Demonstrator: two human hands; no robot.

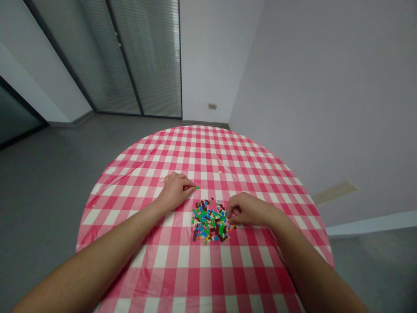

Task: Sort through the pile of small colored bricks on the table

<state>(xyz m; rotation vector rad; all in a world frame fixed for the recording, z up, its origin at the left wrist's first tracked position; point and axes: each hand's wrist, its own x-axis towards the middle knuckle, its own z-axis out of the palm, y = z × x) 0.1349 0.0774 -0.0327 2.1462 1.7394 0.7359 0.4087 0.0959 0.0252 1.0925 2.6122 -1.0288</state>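
Note:
A loose pile of small building bricks (208, 221) in green, blue, brown, white and yellow lies on the checked tablecloth in front of me. Up and to the left of the pile, my left hand (176, 190) pinches a small green brick (197, 187) between thumb and fingertips. My right hand (246, 209) is at the pile's right edge, its fingers curled and drawn together close to the bricks. Whatever those fingers hold, if anything, is hidden or too small to name.
The round table wears a red and white checked tablecloth (208, 278). A tiny pale piece (220, 172) lies beyond the pile. A glass partition with blinds (146, 56) stands behind on the left, and a plain wall (325, 87) rises on the right.

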